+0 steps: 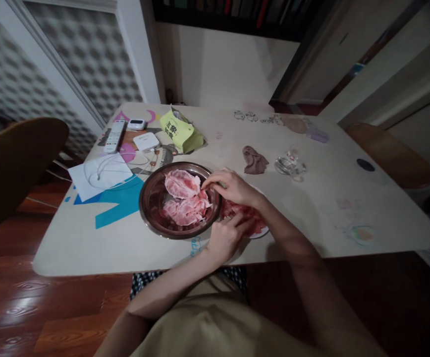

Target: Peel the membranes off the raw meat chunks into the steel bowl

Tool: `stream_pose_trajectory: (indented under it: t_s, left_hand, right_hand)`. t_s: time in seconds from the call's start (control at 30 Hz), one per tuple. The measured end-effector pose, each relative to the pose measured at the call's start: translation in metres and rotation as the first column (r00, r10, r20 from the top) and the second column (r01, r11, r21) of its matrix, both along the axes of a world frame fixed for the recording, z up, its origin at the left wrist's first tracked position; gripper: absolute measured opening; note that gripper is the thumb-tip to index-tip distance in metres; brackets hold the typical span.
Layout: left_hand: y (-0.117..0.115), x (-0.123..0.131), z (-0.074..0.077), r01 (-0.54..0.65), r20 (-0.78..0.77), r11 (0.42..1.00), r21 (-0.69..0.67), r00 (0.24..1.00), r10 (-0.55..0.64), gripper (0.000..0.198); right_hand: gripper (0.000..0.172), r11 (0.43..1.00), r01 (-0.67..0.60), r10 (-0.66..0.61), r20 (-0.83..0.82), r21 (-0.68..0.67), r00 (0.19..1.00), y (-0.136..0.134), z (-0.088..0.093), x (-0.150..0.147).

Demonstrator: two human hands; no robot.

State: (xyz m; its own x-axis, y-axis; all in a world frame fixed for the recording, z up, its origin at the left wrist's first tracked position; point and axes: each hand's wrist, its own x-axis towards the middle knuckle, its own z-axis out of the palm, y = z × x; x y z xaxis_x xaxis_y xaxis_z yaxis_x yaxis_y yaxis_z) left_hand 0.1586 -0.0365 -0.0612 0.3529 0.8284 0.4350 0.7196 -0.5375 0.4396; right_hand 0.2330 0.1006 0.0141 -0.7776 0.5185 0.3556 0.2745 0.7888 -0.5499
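A brown metal bowl [148,224] holds large pink pieces of fruit in whitish membrane, which look like red pomelo [182,184]. My right hand [233,187] reaches over the bowl's right rim, thumb and fingers closed at the edge of the upper pomelo piece. Closer to my body, my left hand [225,239] has its fingers bent into red pomelo pulp [250,217]. That pulp lies on a white plate [264,232] right beside the bowl, partly covered by my right forearm and left fingers. The left fingertips are partly hidden.
Behind the bowl stands a yellow-green paper bag [181,131]. Left of it lie a remote control [114,136], a small white box [146,142], a white paper sheet [99,174] and a cable. A crumpled brown cloth [254,160] and clear crumpled plastic [290,163] lie beyond the plate.
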Motion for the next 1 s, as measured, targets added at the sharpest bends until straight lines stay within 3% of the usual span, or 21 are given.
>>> stream_pose_trajectory:
  t_s: [0.13, 0.33, 0.57, 0.8, 1.0]
  left_hand:
    - [0.000, 0.000, 0.001, -0.010, 0.105, 0.999, 0.041, 0.994, 0.006, 0.012]
    - [0.002, -0.016, 0.024, 0.029, 0.432, 0.999, -0.042, 0.902, -0.008, 0.015]
    - [0.008, -0.065, 0.051, -0.121, 0.536, 0.990, -0.067, 0.833, 0.138, 0.038]
    - [0.009, -0.094, 0.044, -0.176, 0.608, 0.970, -0.167, 0.756, 0.242, 0.070]
    - [0.005, -0.100, 0.039, -0.231, 0.639, 0.959, -0.163, 0.716, 0.281, 0.070]
  right_hand:
    - [0.030, 1.000, 0.012, -0.013, 0.022, 0.018, 1.000, 0.005, -0.003, -0.004]
    - [0.029, 0.995, 0.092, -0.093, -0.028, -0.043, 0.995, -0.004, 0.005, 0.007]
    - [0.022, 0.968, 0.240, -0.251, -0.225, -0.075, 0.941, -0.038, 0.010, 0.024]
    - [0.021, 0.957, 0.291, -0.282, -0.248, -0.001, 0.927, -0.073, -0.007, 0.010]
    - [0.027, 0.942, 0.322, -0.273, -0.333, 0.099, 0.902, -0.087, -0.015, -0.011]
